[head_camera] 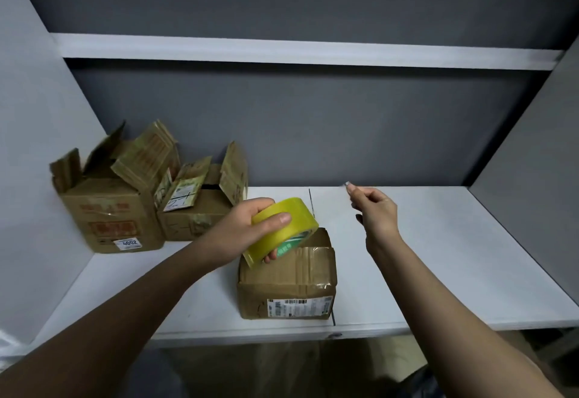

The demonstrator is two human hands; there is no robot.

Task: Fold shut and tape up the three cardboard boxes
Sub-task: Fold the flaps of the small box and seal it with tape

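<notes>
Three brown cardboard boxes on a white shelf, one folded shut.
Left hand (247, 228) fingers curl round a yellow tape roll (282, 231) above the shut box (286, 284); right hand (374, 212) fingertips pinch a clear tape end (347, 185). Two open-flapped boxes (106, 206) (200, 206) stand beyond the left fingers.

boxes (286, 284): creased brown cardboard, matt | tape roll (283, 228): glossy yellow plastic | shelf (438, 256): smooth matt white

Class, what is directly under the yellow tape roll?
The near cardboard box, flaps folded shut, sits below the tape roll in the left hand. Its contents are hidden.
</notes>
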